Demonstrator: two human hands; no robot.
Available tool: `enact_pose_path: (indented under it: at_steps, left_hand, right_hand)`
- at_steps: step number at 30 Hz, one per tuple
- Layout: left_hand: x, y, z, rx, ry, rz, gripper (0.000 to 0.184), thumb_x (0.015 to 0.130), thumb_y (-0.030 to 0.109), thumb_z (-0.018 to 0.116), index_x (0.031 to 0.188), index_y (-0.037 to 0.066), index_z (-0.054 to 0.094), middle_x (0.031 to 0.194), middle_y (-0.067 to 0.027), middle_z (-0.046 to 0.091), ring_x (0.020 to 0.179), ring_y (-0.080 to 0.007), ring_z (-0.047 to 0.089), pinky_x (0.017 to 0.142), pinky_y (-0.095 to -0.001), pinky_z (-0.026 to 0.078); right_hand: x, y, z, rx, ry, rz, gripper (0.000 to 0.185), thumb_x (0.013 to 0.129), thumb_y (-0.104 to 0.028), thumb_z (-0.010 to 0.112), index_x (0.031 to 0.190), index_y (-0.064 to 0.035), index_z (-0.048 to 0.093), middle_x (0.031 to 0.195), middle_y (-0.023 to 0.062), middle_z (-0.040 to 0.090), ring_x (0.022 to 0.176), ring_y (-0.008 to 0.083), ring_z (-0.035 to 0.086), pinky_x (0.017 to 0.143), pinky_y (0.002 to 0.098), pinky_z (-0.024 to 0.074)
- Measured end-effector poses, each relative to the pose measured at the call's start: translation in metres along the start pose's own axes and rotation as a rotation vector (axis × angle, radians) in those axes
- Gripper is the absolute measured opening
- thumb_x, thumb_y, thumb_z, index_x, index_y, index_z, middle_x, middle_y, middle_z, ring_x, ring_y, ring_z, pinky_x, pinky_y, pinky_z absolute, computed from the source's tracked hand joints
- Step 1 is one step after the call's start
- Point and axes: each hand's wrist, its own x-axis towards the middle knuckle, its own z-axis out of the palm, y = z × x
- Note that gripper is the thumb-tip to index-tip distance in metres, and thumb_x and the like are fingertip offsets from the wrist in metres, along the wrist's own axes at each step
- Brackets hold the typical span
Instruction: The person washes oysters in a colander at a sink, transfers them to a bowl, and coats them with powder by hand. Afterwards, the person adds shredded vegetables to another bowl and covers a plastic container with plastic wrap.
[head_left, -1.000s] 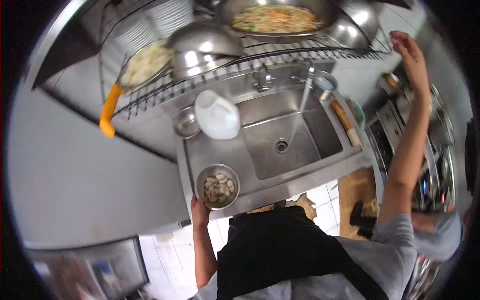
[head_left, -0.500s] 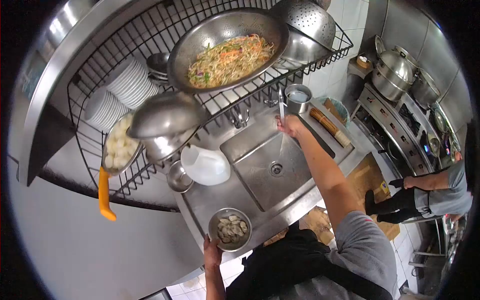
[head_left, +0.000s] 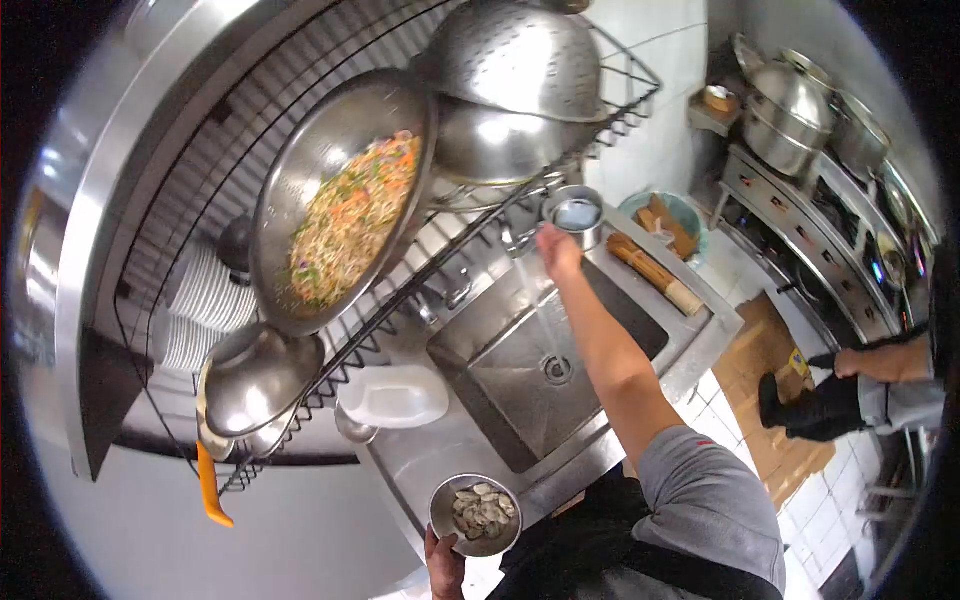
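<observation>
My left hand [head_left: 445,565] grips the rim of a small metal bowl [head_left: 440,518] at the counter's near edge. Inside lie several pale grey pieces [head_left: 482,510] that look like shucked shellfish. Across the sink [head_left: 530,420], my right hand [head_left: 560,252] is beside the faucet [head_left: 517,238] and in front of a metal pot [head_left: 577,210] with liquid in it. Its fingers look stretched out and hold nothing visible, though they are slightly blurred. A thin stream of water runs into the sink.
A wire rack [head_left: 390,320] overhead holds a bowl of shredded vegetables [head_left: 350,225], a colander [head_left: 520,60] and stacked plates [head_left: 205,290]. A white plastic jug [head_left: 395,397] and a bundled brush [head_left: 650,270] flank the sink. Another person [head_left: 880,385] stands right, near the stove [head_left: 800,235].
My view has shifted and tilted. My right hand's fingers have straightened beside the faucet, and running water shows more clearly. The bowl stays in my left hand.
</observation>
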Motion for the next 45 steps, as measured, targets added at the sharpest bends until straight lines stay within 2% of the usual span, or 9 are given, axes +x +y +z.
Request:
enact_pose_path:
  at_steps: [4, 10, 14, 19, 33, 36, 39, 42, 45]
  left_hand:
    - [0.013, 0.019, -0.011, 0.120, -0.197, 0.038, 0.058, 0.079, 0.004, 0.051, 0.137, -0.001, 0.047, 0.124, -0.0165, 0.060, 0.114, -0.0323, 0.060, 0.099, -0.0460, 0.050]
    - [0.065, 0.044, -0.045, 0.446, -0.489, 0.050, 0.057, 0.086, 0.008, 0.053, 0.142, 0.000, 0.044, 0.132, -0.0169, 0.056, 0.119, -0.0292, 0.058, 0.099, -0.0418, 0.049]
    - [0.103, 0.064, -0.063, 0.741, -0.701, 0.051, 0.053, 0.096, 0.017, 0.055, 0.144, 0.000, 0.042, 0.134, -0.0160, 0.054, 0.119, -0.0264, 0.057, 0.097, -0.0381, 0.049]
    - [0.136, 0.041, -0.021, 0.695, -0.972, -0.107, 0.048, 0.100, 0.018, 0.054, 0.142, -0.001, 0.044, 0.131, -0.0149, 0.056, 0.112, -0.0226, 0.059, 0.089, -0.0357, 0.052]
    - [0.181, 0.100, 0.085, 1.069, -1.927, -0.693, 0.046, 0.101, 0.025, 0.056, 0.138, -0.001, 0.050, 0.122, -0.0144, 0.063, 0.108, -0.0234, 0.064, 0.094, -0.0365, 0.052]
    - [0.192, 0.055, 0.094, 1.126, -2.033, -0.785, 0.050, 0.100, 0.025, 0.059, 0.141, -0.001, 0.047, 0.126, -0.0138, 0.061, 0.114, -0.0238, 0.061, 0.095, -0.0382, 0.052]
    - [0.186, 0.055, 0.103, 1.147, -2.091, -0.911, 0.049, 0.100, 0.024, 0.059, 0.141, 0.000, 0.047, 0.128, -0.0138, 0.059, 0.116, -0.0258, 0.061, 0.094, -0.0392, 0.053]
    - [0.172, 0.021, 0.089, 1.160, -2.145, -1.083, 0.045, 0.100, 0.022, 0.058, 0.139, 0.003, 0.049, 0.127, -0.0117, 0.060, 0.114, -0.0226, 0.061, 0.094, -0.0376, 0.052]
    - [0.161, -0.012, 0.087, 1.161, -2.208, -1.169, 0.040, 0.100, 0.021, 0.058, 0.136, 0.005, 0.050, 0.124, -0.0103, 0.061, 0.112, -0.0210, 0.061, 0.091, -0.0374, 0.054]
  right_hand:
    - [0.003, -0.019, -0.087, -1.527, -0.603, -0.727, 0.012, 0.080, -0.013, 0.063, 0.088, -0.0040, 0.065, 0.095, 0.0156, 0.068, 0.087, 0.0294, 0.065, 0.084, 0.0384, 0.0541]
    - [-0.280, -0.089, -0.093, -1.885, -0.509, -0.612, 0.028, 0.069, -0.014, 0.070, 0.095, -0.0064, 0.073, 0.091, 0.0169, 0.072, 0.089, 0.0371, 0.069, 0.080, 0.0468, 0.0542]
    - [-0.418, -0.039, -0.172, -2.369, -0.540, -0.202, 0.043, 0.077, -0.019, 0.073, 0.119, -0.0075, 0.068, 0.123, 0.0210, 0.063, 0.116, 0.0416, 0.058, 0.098, 0.0492, 0.0494]
    - [-0.640, -0.024, -0.193, -1.742, 0.136, -0.519, 0.033, 0.079, -0.021, 0.075, 0.105, -0.0043, 0.062, 0.102, 0.0183, 0.063, 0.098, 0.0389, 0.062, 0.085, 0.0472, 0.0508]
    - [-1.005, 0.466, -0.208, -1.489, 1.535, 0.394, 0.034, 0.087, -0.040, 0.065, 0.091, -0.0069, 0.074, 0.091, 0.0166, 0.069, 0.091, 0.0403, 0.064, 0.078, 0.0532, 0.0499]
    - [-1.021, 0.549, -0.118, -0.796, 2.133, 0.391, 0.049, 0.069, -0.044, 0.088, 0.084, -0.0005, 0.071, 0.080, 0.0159, 0.072, 0.078, 0.0302, 0.071, 0.071, 0.0461, 0.0570]
    - [-1.007, 0.591, -0.016, -0.239, 2.405, 0.015, 0.019, 0.073, -0.013, 0.076, 0.081, -0.0012, 0.064, 0.069, 0.0171, 0.068, 0.061, 0.0290, 0.070, 0.056, 0.0420, 0.0569]
    - [-0.967, 0.614, -0.007, -0.211, 2.610, -0.258, 0.016, 0.072, -0.009, 0.073, 0.081, -0.0006, 0.063, 0.070, 0.0175, 0.067, 0.055, 0.0263, 0.068, 0.051, 0.0381, 0.0562]
    - [-0.927, 0.664, -0.028, -0.633, 2.488, 0.112, 0.068, 0.066, -0.028, 0.087, 0.124, -0.0036, 0.064, 0.099, 0.0225, 0.072, 0.090, 0.0349, 0.071, 0.077, 0.0427, 0.0583]
